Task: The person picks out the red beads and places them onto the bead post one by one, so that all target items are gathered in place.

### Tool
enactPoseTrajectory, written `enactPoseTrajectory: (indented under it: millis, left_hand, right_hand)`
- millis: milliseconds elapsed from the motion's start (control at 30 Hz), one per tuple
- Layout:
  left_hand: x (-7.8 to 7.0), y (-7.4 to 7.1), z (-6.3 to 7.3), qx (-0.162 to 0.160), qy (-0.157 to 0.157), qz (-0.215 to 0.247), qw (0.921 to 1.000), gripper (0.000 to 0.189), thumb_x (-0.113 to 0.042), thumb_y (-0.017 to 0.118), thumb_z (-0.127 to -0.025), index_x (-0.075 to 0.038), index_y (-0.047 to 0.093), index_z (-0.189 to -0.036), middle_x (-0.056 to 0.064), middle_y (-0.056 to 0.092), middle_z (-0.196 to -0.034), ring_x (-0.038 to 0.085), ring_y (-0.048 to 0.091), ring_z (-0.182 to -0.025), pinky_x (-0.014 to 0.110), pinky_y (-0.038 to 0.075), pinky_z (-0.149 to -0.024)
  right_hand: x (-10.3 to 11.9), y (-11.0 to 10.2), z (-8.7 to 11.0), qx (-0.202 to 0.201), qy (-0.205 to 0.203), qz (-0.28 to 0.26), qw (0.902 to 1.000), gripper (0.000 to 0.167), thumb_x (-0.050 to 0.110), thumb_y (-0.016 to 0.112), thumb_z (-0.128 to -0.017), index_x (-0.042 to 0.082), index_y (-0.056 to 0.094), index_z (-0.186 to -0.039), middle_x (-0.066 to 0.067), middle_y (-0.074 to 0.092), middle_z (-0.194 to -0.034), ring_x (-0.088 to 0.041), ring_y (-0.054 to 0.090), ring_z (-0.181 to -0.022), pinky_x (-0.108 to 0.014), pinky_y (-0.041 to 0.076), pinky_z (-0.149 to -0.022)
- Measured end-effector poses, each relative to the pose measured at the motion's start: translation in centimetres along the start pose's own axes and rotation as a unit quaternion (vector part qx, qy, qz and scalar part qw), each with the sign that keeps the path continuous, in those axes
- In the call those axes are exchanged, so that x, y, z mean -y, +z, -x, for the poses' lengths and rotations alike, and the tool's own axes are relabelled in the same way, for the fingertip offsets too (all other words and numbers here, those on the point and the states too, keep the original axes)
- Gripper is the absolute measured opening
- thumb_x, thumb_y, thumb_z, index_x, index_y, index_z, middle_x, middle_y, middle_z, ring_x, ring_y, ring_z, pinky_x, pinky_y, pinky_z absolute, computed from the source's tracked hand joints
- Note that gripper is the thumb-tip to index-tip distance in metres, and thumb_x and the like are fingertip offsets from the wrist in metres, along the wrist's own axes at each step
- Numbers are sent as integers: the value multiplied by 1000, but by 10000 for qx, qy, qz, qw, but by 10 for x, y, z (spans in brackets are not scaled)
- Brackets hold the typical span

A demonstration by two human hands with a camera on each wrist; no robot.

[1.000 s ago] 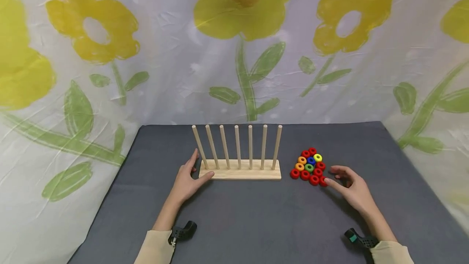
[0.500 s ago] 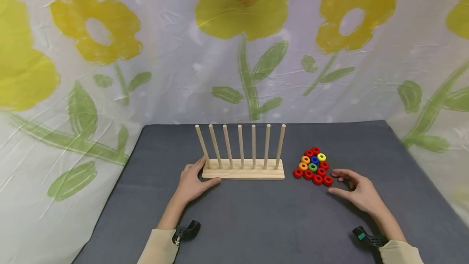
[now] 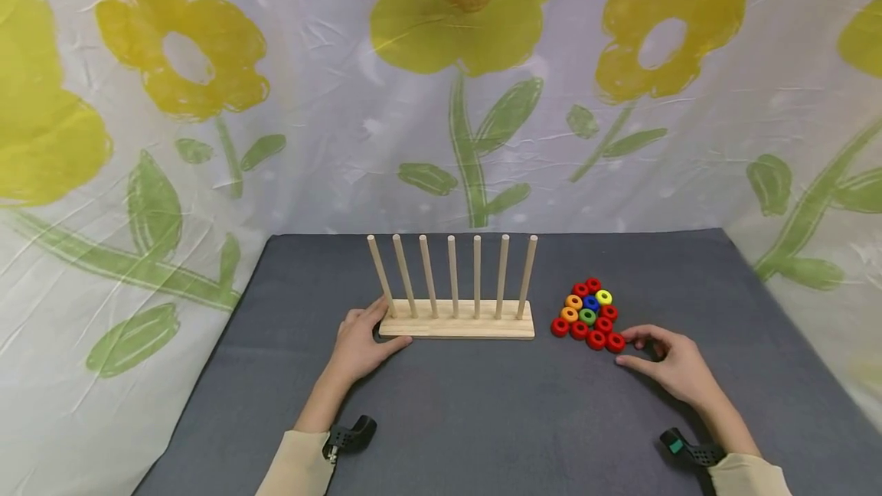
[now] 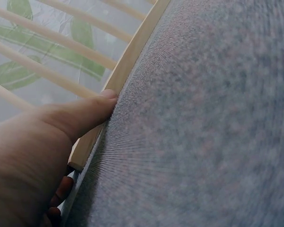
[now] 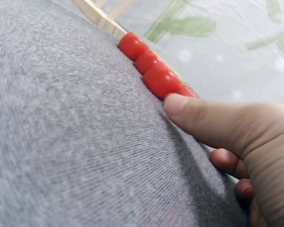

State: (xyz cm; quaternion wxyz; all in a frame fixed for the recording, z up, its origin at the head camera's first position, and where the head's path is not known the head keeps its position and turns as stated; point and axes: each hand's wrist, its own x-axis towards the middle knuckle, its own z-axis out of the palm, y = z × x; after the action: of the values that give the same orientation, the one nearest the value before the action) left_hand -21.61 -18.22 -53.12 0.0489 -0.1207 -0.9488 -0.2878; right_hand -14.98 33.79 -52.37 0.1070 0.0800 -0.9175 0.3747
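A pale wooden peg rack (image 3: 456,327) stands on the dark tabletop, with a row of bare upright pegs. At its left end my left hand (image 3: 361,347) grips the base. In the left wrist view the thumb (image 4: 97,106) lies against the base's front edge, while the other fingers are mostly hidden behind the end. To the right lies a cluster of small rings: several red rings (image 3: 596,339), two orange, one yellow, one blue (image 3: 590,302) and one green (image 3: 587,317). My right hand (image 3: 678,370) is beside the nearest red ring (image 3: 615,342), thumb and forefinger apart, nothing held.
Grey cloth (image 3: 482,419) covers the table, whose back edge meets a hanging flowered sheet (image 3: 310,136). Black wrist cameras sit on the left wrist (image 3: 351,435) and the right wrist (image 3: 692,450).
My left forefinger has come down from beside the leftmost peg to the rack's end. My right fingers shifted slightly off the rings, then back close to the nearest red one.
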Motion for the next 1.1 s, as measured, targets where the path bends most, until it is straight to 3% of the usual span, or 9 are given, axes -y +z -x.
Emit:
enactPoseTrajectory:
  millis: [300,800,1100]
  left_hand:
    - [-2,0,0,56,-26,-16,10000,90,-52,80,-85,-7,45,-154,10,40,-158,36,44,-126,55,35,-96]
    - [-1,3,2,-1,19,24,10000,89,-52,80,-85,-6,45,-154,10,41,-158,37,43,-128,57,34,-99]
    - [0,1,3,-90,51,-37,9999,89,-51,80,-85,-6,46,-153,12,42,-157,37,44,-125,56,34,-95]
  right_hand:
    - [2,8,1,-315,6,144,9994,29,22,90,-80,15,76,-104,4,63,-84,-12,49,-66,-28,33,-53]
    - [-1,11,1,-377,-284,218,9986,31,16,88,-82,13,74,-110,5,64,-87,-10,51,-74,-25,36,-58]
    - [2,9,-1,-495,-434,28,9978,27,12,85,-85,14,75,-110,4,58,-83,-12,41,-60,-29,31,-53]
